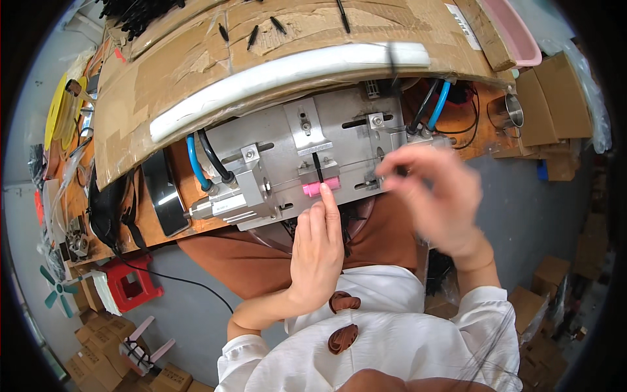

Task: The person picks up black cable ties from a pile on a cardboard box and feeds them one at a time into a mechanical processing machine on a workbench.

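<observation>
My left hand (318, 245) has its index fingertip pressed on a small pink cylinder (313, 188); its other fingers are curled, and the thumb is hidden. A thin black rod (317, 166) runs from the metal fixture block (309, 138) to the pink cylinder. Both lie at the middle of a steel jig plate (228, 140). My right hand (437, 199) is raised over the plate's right end, smeared by motion, its fingers bent. Whether it holds anything is unclear. A blurred dark streak (392, 60) shows above the white foam strip.
Air cylinders (238, 199) with blue and black hoses flank the plate. Behind, a cardboard sheet (189, 78) edged with a white foam roll (287, 81) carries several black rods (253, 37). A phone (163, 193) lies left; a metal cup (506, 112) stands right.
</observation>
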`<action>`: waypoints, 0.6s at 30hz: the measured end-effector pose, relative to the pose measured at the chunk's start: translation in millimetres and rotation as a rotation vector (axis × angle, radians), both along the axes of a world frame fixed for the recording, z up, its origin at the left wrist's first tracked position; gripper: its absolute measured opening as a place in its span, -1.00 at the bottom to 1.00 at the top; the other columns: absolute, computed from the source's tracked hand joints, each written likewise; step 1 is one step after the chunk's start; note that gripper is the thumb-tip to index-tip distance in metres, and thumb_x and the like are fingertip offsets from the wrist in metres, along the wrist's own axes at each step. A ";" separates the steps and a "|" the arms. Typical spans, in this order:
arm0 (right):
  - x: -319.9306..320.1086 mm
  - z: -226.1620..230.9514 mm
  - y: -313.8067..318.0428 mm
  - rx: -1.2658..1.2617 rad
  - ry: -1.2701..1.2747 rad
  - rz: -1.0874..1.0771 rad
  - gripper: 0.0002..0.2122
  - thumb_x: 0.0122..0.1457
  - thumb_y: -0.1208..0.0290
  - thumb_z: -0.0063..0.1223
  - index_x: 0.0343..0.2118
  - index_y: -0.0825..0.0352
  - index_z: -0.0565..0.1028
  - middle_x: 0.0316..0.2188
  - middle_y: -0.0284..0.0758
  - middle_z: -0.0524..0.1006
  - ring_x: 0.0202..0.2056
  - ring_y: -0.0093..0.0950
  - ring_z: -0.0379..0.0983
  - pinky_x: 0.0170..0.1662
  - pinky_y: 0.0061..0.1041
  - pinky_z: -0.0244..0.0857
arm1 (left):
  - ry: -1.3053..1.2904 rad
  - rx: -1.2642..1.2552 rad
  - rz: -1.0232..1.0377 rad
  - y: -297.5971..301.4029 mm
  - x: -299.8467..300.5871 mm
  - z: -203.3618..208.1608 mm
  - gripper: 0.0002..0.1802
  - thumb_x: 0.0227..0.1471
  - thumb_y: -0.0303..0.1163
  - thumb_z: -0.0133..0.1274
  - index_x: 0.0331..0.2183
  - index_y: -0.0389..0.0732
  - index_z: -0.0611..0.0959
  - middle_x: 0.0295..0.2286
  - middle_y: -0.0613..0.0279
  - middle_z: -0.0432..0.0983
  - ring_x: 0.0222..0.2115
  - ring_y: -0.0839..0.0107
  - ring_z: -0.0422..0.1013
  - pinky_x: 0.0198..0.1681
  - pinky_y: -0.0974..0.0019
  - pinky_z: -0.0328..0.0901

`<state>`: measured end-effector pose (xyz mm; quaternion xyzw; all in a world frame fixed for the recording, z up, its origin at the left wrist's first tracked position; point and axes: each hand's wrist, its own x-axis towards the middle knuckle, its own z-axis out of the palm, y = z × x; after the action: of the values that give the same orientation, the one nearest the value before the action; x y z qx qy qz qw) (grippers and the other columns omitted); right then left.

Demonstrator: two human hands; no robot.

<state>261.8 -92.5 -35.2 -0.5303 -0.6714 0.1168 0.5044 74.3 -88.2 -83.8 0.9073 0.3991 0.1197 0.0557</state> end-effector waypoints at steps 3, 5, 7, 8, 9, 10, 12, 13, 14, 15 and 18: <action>-30.9 -34.1 -24.8 0.031 -0.213 -0.060 -0.46 -0.12 0.56 0.26 0.02 0.46 0.39 -0.48 -0.27 0.50 -0.60 -0.48 0.38 -0.57 -0.54 0.26 | -0.120 -0.053 -0.008 -2.4 -3.4 12.9 -0.23 -0.21 -0.69 -0.01 0.13 -0.49 0.22 -0.18 0.02 0.32 -0.25 0.21 0.29 -0.18 0.30 0.29; -43.4 -57.2 -31.1 -0.073 -0.268 -0.022 -0.41 -0.10 0.54 0.24 0.07 0.48 0.33 -0.58 -0.34 0.45 -0.64 -0.54 0.33 -0.60 -0.53 0.24 | -0.215 -0.075 0.004 -5.6 -12.2 17.4 -0.23 -0.21 -0.70 0.00 0.13 -0.47 0.23 -0.15 -0.01 0.32 -0.23 0.17 0.29 -0.16 0.27 0.29; -52.0 -69.0 -28.7 -0.087 -0.290 -0.027 -0.42 -0.07 0.51 0.22 0.08 0.48 0.32 -0.65 -0.38 0.39 -0.64 -0.56 0.34 -0.60 -0.53 0.24 | -0.235 -0.090 0.064 -7.4 -18.4 19.1 -0.23 -0.20 -0.71 0.01 0.14 -0.46 0.23 -0.12 -0.04 0.31 -0.21 0.12 0.28 -0.14 0.21 0.27; -54.9 -70.8 -26.0 -0.098 -0.290 -0.020 -0.42 -0.06 0.51 0.22 0.09 0.48 0.32 -0.65 -0.37 0.39 -0.64 -0.56 0.35 -0.60 -0.53 0.24 | -0.249 -0.085 0.072 -7.1 -19.8 18.7 -0.24 -0.19 -0.71 0.00 0.14 -0.45 0.24 -0.13 -0.04 0.31 -0.22 0.12 0.28 -0.14 0.20 0.26; -57.2 -71.8 -23.5 -0.107 -0.292 -0.015 -0.42 -0.06 0.52 0.21 0.09 0.48 0.31 -0.65 -0.37 0.39 -0.63 -0.56 0.36 -0.60 -0.53 0.24 | -0.250 -0.082 0.075 -7.2 -21.3 18.1 -0.24 -0.19 -0.71 0.00 0.14 -0.45 0.24 -0.13 -0.04 0.31 -0.22 0.12 0.28 -0.14 0.20 0.26; -59.4 -72.2 -21.5 -0.108 -0.296 -0.020 -0.42 -0.05 0.51 0.21 0.09 0.47 0.31 -0.65 -0.37 0.39 -0.62 -0.56 0.38 -0.59 -0.52 0.25 | -0.256 -0.103 0.069 -7.7 -23.1 17.2 -0.24 -0.19 -0.71 0.00 0.14 -0.45 0.24 -0.13 -0.04 0.31 -0.22 0.12 0.28 -0.14 0.20 0.26; -60.4 -70.2 -20.7 -0.119 -0.310 -0.023 -0.42 -0.05 0.51 0.21 0.09 0.47 0.31 -0.66 -0.38 0.39 -0.62 -0.56 0.38 -0.60 -0.53 0.25 | -0.272 -0.116 0.069 -8.1 -26.4 15.8 -0.24 -0.19 -0.71 -0.01 0.14 -0.44 0.23 -0.13 -0.04 0.31 -0.22 0.12 0.28 -0.14 0.20 0.26; -60.9 -68.4 -20.8 -0.134 -0.321 -0.030 -0.42 -0.04 0.50 0.20 0.10 0.46 0.31 -0.66 -0.38 0.39 -0.62 -0.57 0.38 -0.60 -0.53 0.25 | -0.276 -0.129 0.069 -7.8 -28.2 15.4 -0.23 -0.19 -0.72 -0.01 0.15 -0.44 0.22 -0.13 -0.04 0.31 -0.21 0.11 0.28 -0.14 0.20 0.26; -60.7 -68.4 -21.3 -0.121 -0.330 -0.026 -0.42 -0.04 0.50 0.20 0.10 0.46 0.31 -0.66 -0.38 0.39 -0.62 -0.57 0.38 -0.60 -0.53 0.25 | -0.281 -0.138 0.070 -6.6 -29.1 14.3 -0.22 -0.19 -0.72 -0.02 0.15 -0.43 0.21 -0.13 -0.04 0.31 -0.20 0.11 0.27 -0.14 0.20 0.26; -60.3 -68.5 -22.8 -0.137 -0.329 -0.019 -0.41 -0.05 0.48 0.21 0.10 0.44 0.30 -0.64 -0.39 0.40 -0.62 -0.57 0.38 -0.60 -0.54 0.25 | -0.292 -0.124 0.075 -5.9 -30.1 14.0 -0.22 -0.19 -0.72 -0.02 0.15 -0.43 0.21 -0.13 -0.04 0.31 -0.20 0.11 0.27 -0.14 0.20 0.26; -50.4 -43.4 -17.2 -0.164 -0.394 0.038 -0.41 -0.05 0.42 0.22 0.10 0.40 0.32 -0.59 -0.40 0.43 -0.61 -0.57 0.40 -0.60 -0.56 0.26 | -0.277 -0.162 0.085 -3.0 -34.5 12.5 -0.22 -0.19 -0.73 0.01 0.15 -0.41 0.23 -0.15 -0.02 0.31 -0.19 0.11 0.26 -0.14 0.22 0.27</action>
<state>211.4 -109.8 -78.5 -0.5695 -0.7551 0.0747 0.3161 39.8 -91.2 -71.3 0.8570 0.4340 0.2132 0.1778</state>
